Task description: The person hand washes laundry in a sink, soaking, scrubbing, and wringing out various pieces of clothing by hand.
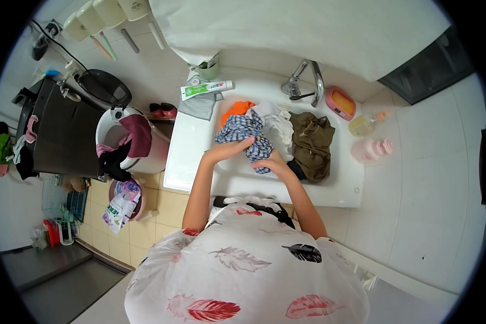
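Note:
Bunched over the white sink is a blue and white checked cloth garment. My left hand is closed on its lower left side, the thumb pointing right across the fabric. On its lower right side, my right hand grips the same garment. Behind it in the basin lie an orange cloth and a crumpled white garment. An olive-brown garment rests to the right, with a dark cloth partly hidden beside my right hand.
A chrome faucet rises behind the basin. On the left rim lie a toothpaste tube and a grey cloth. A pink soap box and two bottles, yellowish and pink, stand right. A washer tub holds clothes.

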